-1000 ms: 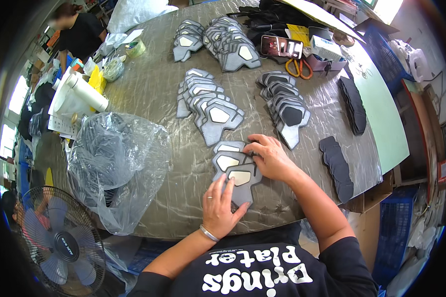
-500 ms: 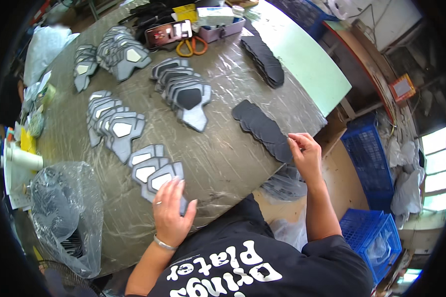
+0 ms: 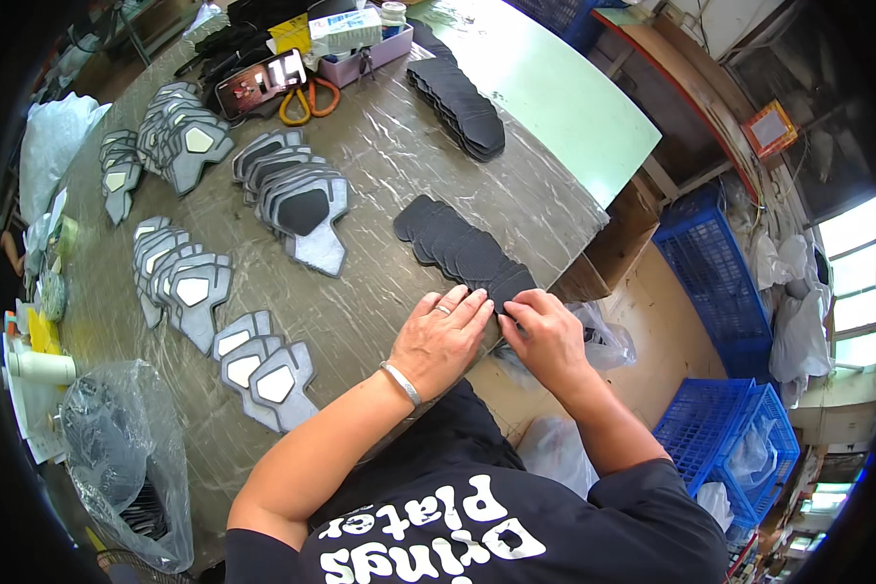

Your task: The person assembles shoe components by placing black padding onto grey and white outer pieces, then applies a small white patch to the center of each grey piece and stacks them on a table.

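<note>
Overlapping thin black pieces [image 3: 462,248] lie in a slanting row at the table's near right edge. My left hand [image 3: 438,343], with a ring and a bracelet, rests its outstretched fingertips on the near end of that row. Beside it, my right hand [image 3: 547,336] pinches the edge of the nearest black piece between thumb and fingers. Left of my hands is a short fan of grey shield-shaped pieces with white centres [image 3: 265,375]. A further fan of grey pieces [image 3: 307,209] has a black centre on its top piece.
More grey pieces [image 3: 190,282] are fanned out on the left. A second black stack [image 3: 457,107], orange-handled scissors [image 3: 307,102], a phone [image 3: 261,83] and a lilac box [image 3: 365,63] sit farther back. A clear plastic bag [image 3: 131,457] stands left; blue crates [image 3: 720,438] stand right.
My left hand has left the grey pieces and moved right to the black row. My right hand has come slightly left and down, beside it. The whole view has shifted.
</note>
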{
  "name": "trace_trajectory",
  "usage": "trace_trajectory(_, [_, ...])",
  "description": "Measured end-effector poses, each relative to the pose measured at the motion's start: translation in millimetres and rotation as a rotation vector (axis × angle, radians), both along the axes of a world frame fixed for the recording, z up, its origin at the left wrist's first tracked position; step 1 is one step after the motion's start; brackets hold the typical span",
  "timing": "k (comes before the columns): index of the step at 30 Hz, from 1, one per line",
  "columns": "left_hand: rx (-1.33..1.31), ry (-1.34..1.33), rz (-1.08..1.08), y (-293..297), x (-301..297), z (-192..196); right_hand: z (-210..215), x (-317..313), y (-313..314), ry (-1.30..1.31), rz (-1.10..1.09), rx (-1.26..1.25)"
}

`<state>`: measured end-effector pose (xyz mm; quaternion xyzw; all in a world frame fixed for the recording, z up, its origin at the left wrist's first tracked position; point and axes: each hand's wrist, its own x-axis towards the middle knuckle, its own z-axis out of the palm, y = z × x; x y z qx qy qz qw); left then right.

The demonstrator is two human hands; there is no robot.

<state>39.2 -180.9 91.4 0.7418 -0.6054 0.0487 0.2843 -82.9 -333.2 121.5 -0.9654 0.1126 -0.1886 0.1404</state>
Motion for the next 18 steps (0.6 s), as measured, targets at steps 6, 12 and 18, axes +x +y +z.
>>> trace_trajectory(6, [0.013, -0.012, 0.023, -6.0, -2.8, -7.8, -7.0, 3.5, -16.4, -0.076, -0.083, 0.341])
trace_trajectory(12, [0.027, -0.064, 0.034, -5.9, -5.7, -1.5, -25.0, -25.3, -94.0, -0.63, -0.464, 1.294])
trace_trajectory(18, [-0.185, 0.358, 0.144, 13.7, -12.5, 19.4, 22.3, 0.5, -29.8, -0.502, -0.232, 0.401])
